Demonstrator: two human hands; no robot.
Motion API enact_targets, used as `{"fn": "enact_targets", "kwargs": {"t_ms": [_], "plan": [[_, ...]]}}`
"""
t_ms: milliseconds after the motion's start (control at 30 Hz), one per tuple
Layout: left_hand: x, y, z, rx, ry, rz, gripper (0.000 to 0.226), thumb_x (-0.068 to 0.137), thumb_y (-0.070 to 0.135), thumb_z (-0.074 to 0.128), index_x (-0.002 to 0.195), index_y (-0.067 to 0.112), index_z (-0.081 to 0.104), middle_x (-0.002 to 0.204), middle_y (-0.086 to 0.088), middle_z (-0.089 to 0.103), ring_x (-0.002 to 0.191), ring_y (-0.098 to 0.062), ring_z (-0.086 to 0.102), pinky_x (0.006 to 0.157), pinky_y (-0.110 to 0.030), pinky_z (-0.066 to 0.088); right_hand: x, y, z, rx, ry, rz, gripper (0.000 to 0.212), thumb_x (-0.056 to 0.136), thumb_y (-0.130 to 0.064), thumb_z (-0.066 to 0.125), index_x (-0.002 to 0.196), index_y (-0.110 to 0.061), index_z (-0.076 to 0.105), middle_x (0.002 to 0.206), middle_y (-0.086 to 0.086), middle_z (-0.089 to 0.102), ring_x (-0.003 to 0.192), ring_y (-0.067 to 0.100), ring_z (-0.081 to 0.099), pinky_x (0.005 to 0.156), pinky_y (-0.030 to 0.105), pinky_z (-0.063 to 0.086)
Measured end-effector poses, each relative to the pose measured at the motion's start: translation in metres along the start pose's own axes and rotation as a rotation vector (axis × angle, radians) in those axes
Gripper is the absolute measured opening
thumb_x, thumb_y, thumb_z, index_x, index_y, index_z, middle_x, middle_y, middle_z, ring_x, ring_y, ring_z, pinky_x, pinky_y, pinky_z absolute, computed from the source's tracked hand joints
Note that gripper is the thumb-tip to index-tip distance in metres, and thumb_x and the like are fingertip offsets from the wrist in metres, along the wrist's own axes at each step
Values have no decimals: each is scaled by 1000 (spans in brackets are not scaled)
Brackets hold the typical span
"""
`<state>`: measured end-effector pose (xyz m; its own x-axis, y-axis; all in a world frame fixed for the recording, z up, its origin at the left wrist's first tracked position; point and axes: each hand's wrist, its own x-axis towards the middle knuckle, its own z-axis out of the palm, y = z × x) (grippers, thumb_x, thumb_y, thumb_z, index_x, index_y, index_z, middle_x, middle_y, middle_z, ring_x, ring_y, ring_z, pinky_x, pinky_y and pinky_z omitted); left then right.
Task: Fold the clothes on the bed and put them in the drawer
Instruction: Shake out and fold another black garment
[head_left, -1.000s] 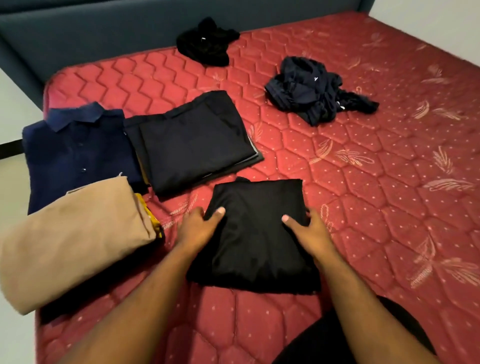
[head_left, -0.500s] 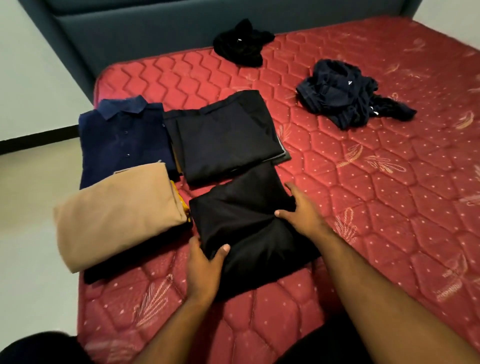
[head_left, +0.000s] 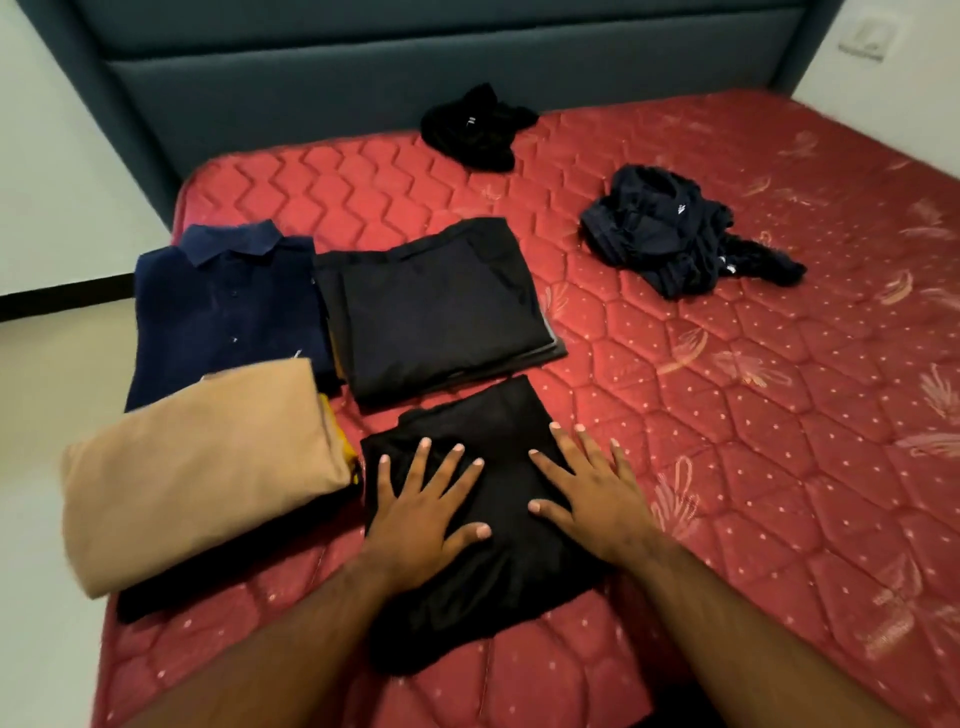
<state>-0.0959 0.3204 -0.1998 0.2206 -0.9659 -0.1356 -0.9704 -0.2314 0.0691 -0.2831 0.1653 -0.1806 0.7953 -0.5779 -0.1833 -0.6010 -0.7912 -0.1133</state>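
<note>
From my seat, the mattress (head_left: 727, 415) reads as red quilted cloth with a faint sheen, stitched into hexagons and dotted. The folded black garment (head_left: 498, 519) looks like thin, slightly glossy fabric. I see the tan garment (head_left: 202, 467) as matt, soft cloth, and the navy polo shirt (head_left: 223, 306) as matt knit with small buttons. The dark folded trousers (head_left: 436, 312) seem smooth woven cloth. The headboard (head_left: 415, 67) is matt grey-blue upholstery.

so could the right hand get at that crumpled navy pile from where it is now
Probably yes: the right hand lies flat on the black folded garment, and only bare mattress lies between it and the navy pile.
</note>
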Motion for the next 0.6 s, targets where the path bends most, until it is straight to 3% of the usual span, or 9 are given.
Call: {"fn": "enact_targets", "kwargs": {"t_ms": [67, 133, 200, 267, 367, 500, 600], "plan": [[39, -8, -22, -18, 168, 49, 70, 93, 72, 14, 149, 34, 30, 156, 5, 34, 147, -23, 16, 110, -63, 18, 24, 19, -17, 64, 136, 43, 75, 82, -72, 23, 141, -33, 46, 157, 2, 30, 144, 31, 26, 111, 56, 25], [92, -13, -55, -54, 286, 71, 71, 92, 70, 18, 150, 30, 30, 156, 3, 35, 148, -23, 19, 111, -61, 19, 59, 40, -37, 76, 202, 47, 75, 80, -71, 23, 139, -32, 49, 155, 4, 33, 144, 30, 27, 112, 52, 25], [156, -14, -82, -49, 269, 38, 77, 88, 71, 15, 154, 31, 20, 162, 3, 18, 151, -22, 4, 115, -61, 9, 102, 65, -52, 55, 170, 72, 77, 79, -70, 21, 143, -33, 43, 159, 3, 24, 148, 26, 17, 117, 47, 19], [220, -19, -103, 6, 193, 33, 74, 91, 70, 17, 155, 33, 9, 164, 4, 2, 150, -22, -10, 114, -62, -4, 146, 88, -63, 33, 174, 96, 63, 89, -61, 36, 144, -31, 40, 160, 3, 20, 148, 25, 12, 118, 45, 16], [311, -38, -105, 19, 115, 4, 73, 90, 74, 21, 154, 39, 9, 164, 4, -4, 149, -23, -15, 110, -69, -8, 219, 126, -72, -3, 194, 182, 53, 95, -36, 49, 146, -30, 37, 160, 3, 18, 148, 23, 11, 118, 46, 16], [358, -64, -48, 25, 100, -112, 79, 78, 87, 7, 150, 52, 3, 163, 11, -8, 150, -22, -14, 108, -74, -6, 296, 179, -75, -109, 268, 236, 60, 96, -35, 49, 150, -36, 24, 162, -1, 4, 148, 27, 6, 115, 58, 14], [367, -71, -20, 43, 211, -117, 83, 73, 89, 1, 149, 54, 2, 163, 14, -6, 150, -21, -11, 108, -72, -5, 336, 232, -74, 72, 248, 379, 84, 89, -46, 59, 149, -49, -1, 163, 1, -5, 139, 41, 31, 106, 56, 33]]}}
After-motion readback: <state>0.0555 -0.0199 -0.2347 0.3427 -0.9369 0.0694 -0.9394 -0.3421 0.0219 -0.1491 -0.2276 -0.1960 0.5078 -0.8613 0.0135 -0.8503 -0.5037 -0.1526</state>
